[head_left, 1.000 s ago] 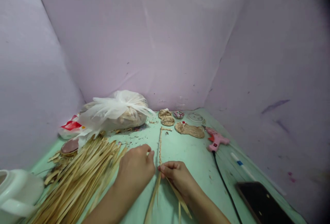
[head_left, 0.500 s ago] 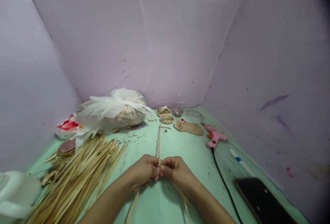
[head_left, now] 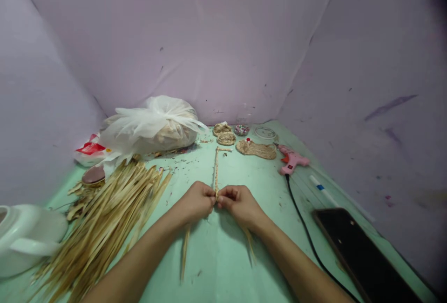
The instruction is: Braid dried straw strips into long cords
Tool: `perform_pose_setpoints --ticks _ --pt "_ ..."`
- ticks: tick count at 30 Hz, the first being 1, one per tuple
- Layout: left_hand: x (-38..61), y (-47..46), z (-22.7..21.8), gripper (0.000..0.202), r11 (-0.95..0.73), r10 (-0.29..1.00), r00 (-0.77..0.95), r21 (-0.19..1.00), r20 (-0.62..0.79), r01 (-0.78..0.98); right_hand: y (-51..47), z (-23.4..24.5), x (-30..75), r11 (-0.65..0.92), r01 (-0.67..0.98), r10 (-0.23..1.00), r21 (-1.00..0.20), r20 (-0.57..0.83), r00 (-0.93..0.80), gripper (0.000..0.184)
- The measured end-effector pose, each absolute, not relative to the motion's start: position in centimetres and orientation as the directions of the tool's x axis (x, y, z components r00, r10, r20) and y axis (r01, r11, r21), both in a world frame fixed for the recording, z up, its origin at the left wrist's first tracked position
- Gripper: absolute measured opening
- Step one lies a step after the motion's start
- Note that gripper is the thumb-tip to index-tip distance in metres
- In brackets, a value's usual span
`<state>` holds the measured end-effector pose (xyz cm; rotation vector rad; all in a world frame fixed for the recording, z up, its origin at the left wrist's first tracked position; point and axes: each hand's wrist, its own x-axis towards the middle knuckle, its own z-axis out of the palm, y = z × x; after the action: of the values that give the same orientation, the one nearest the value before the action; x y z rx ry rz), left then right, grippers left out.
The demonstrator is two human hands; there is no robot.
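A thin straw braid [head_left: 216, 168] runs straight away from me on the pale green tabletop, its far end bent to the right. At its near end my left hand [head_left: 198, 201] pinches the strands from the left side. My right hand [head_left: 238, 204] pinches from the right, its fingertips almost meeting the left ones. Loose strand ends [head_left: 185, 252] hang below the left hand, and more strands [head_left: 250, 246] trail under the right wrist. The fingers hide the exact crossing of the strands.
Dry straw strips [head_left: 115, 219] lie at left beside a white jug [head_left: 31, 238] and a tied plastic bag [head_left: 157, 124]. Woven slipper shapes [head_left: 256, 149] and a bead container [head_left: 241, 130] stand at the back. Rightward are a pink glue gun [head_left: 292, 159], its cord, a marker [head_left: 323, 190] and a phone [head_left: 363, 252].
The view has tipped downward, so everything sits higher in the picture. My hands stay at the braid's near end, with the fingertips slightly shifted and the left hand turned more knuckles-up.
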<state>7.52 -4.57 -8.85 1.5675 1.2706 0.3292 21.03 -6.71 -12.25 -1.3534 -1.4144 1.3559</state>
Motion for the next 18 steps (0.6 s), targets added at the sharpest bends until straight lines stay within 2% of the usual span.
perform_pose_setpoints --ticks 4,14,16,18 --pt "7.0 -4.5 -8.9 0.013 0.105 0.776 0.520 0.886 -0.357 0.451 -6.4 -12.5 21.4 -0.174 0.069 0.956 -0.982 -0.185 -0.226 0.010" --pt "6.2 -4.4 -8.5 0.015 -0.017 0.701 0.638 0.887 -0.319 0.462 -6.5 -12.3 21.4 -0.171 0.088 0.959 -0.981 -0.186 -0.214 0.010" --pt "6.2 -4.3 -8.3 0.019 -0.007 0.698 0.634 0.882 -0.333 0.471 -6.5 -12.2 21.4 -0.177 0.085 0.958 -0.980 -0.192 -0.214 0.009" --pt "6.5 -4.4 -8.2 0.024 0.063 0.743 0.552 0.860 -0.379 0.506 -6.5 -12.2 21.4 -0.170 0.103 0.959 -0.980 -0.189 -0.212 0.010"
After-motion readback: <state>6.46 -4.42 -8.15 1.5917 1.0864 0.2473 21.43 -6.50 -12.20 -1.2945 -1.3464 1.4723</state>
